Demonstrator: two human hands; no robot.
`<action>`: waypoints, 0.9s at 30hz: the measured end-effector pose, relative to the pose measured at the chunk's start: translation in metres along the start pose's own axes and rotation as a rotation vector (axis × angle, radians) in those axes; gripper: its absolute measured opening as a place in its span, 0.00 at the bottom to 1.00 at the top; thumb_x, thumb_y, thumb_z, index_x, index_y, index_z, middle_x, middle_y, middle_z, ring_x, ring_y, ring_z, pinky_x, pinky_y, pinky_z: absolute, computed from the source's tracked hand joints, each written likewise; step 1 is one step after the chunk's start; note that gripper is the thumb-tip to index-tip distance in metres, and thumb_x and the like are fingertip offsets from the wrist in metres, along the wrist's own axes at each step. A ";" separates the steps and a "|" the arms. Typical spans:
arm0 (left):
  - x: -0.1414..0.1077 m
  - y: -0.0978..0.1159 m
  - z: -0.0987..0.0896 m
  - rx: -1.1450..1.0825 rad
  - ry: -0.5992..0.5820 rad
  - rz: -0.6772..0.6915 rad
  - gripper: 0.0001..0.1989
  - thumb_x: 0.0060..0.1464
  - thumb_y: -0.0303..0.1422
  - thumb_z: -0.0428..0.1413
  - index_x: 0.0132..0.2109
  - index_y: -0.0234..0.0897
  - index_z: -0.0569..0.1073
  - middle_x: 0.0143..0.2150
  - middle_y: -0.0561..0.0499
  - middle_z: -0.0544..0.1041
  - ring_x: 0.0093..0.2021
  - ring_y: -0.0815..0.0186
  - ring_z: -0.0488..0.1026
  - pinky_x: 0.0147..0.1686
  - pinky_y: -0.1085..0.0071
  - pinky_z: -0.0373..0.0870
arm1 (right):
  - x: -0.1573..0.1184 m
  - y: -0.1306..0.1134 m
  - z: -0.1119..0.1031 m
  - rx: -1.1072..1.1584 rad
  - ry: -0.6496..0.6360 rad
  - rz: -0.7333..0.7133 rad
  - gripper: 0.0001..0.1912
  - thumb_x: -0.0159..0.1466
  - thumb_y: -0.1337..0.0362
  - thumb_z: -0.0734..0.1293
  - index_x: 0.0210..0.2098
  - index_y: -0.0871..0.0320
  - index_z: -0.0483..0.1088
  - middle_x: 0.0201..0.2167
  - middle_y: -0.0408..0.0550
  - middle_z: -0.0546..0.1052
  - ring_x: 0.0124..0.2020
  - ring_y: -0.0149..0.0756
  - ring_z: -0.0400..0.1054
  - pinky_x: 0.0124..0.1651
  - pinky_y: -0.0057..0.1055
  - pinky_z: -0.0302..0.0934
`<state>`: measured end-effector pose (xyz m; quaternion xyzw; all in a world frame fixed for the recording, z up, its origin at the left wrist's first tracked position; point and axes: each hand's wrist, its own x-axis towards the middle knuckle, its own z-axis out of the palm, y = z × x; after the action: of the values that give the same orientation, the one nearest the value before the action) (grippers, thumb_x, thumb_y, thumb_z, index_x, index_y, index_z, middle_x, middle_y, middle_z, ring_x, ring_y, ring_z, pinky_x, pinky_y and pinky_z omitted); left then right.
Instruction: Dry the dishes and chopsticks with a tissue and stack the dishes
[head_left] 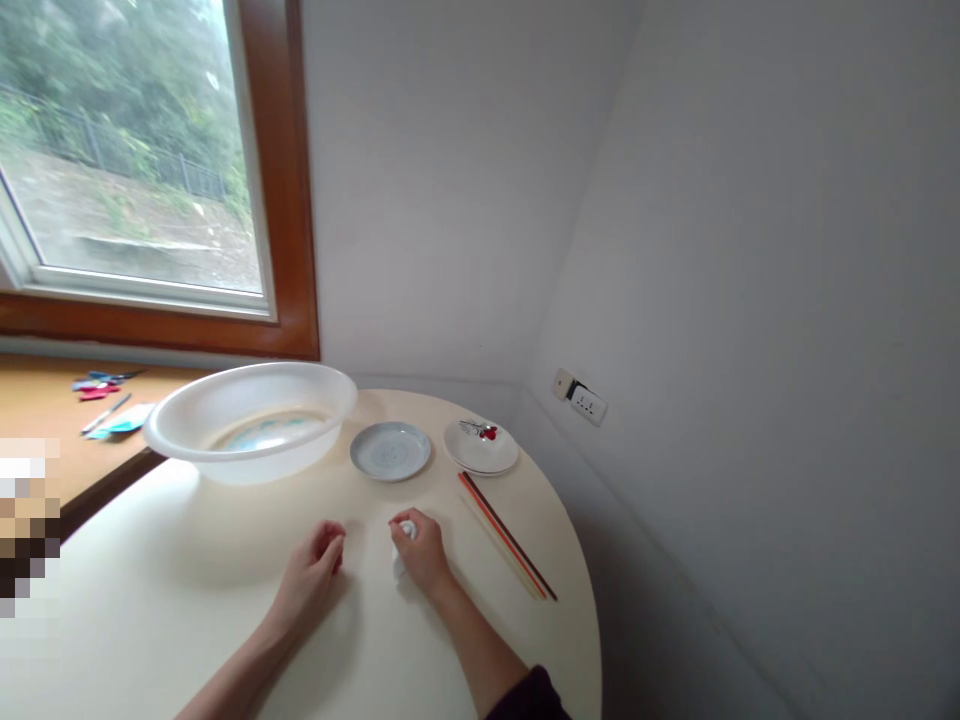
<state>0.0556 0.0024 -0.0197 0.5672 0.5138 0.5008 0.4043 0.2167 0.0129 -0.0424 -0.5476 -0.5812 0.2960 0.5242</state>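
Note:
Over the cream round table (225, 600), my left hand (319, 558) is loosely curled, its fingers bent inward; whether it holds anything small is hidden. My right hand (421, 545) is closed around a crumpled white cloth (400, 565), part of which hangs below the fingers. Beyond my hands lies a grey-blue plate (390, 451). To its right is a white plate (481, 447) with a red flower design. Several long thin sticks (506, 535), red, dark brown and pale, lie side by side to the right of my right hand.
A large translucent basin (251, 425) stands at the table's back left. On a wooden desk (45, 400) at the left are scissors, a pen and small packets. A wall socket (589, 404) is at the right, and a window (135, 150) is behind the desk.

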 end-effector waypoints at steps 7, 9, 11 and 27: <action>-0.004 -0.005 0.005 -0.092 0.061 -0.009 0.08 0.43 0.38 0.46 0.23 0.41 0.59 0.15 0.58 0.62 0.18 0.68 0.59 0.21 0.71 0.57 | 0.001 -0.012 -0.013 -0.211 0.077 -0.071 0.08 0.57 0.65 0.60 0.30 0.59 0.71 0.21 0.42 0.72 0.22 0.29 0.65 0.27 0.23 0.56; -0.006 -0.006 0.006 -0.128 0.072 -0.005 0.08 0.45 0.37 0.45 0.23 0.42 0.58 0.16 0.58 0.61 0.18 0.68 0.58 0.22 0.71 0.57 | 0.010 -0.019 -0.027 -0.384 0.093 -0.115 0.10 0.59 0.65 0.59 0.34 0.58 0.71 0.22 0.42 0.73 0.23 0.30 0.67 0.27 0.23 0.57; -0.007 -0.007 0.007 -0.150 0.064 -0.007 0.07 0.45 0.36 0.44 0.23 0.42 0.58 0.16 0.57 0.61 0.18 0.68 0.58 0.22 0.71 0.56 | 0.025 -0.028 -0.046 -0.627 0.121 -0.166 0.10 0.61 0.64 0.59 0.36 0.57 0.71 0.26 0.44 0.76 0.28 0.33 0.70 0.32 0.24 0.59; -0.018 -0.011 -0.004 -0.205 -0.047 -0.033 0.08 0.45 0.39 0.46 0.25 0.42 0.58 0.15 0.58 0.62 0.18 0.68 0.58 0.21 0.72 0.55 | 0.106 -0.021 -0.112 -0.992 -0.083 0.084 0.14 0.66 0.63 0.56 0.43 0.59 0.70 0.42 0.53 0.75 0.45 0.38 0.68 0.47 0.31 0.59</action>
<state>0.0503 -0.0141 -0.0322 0.5258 0.4596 0.5305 0.4805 0.3305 0.0823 0.0375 -0.7418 -0.6496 0.0264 0.1646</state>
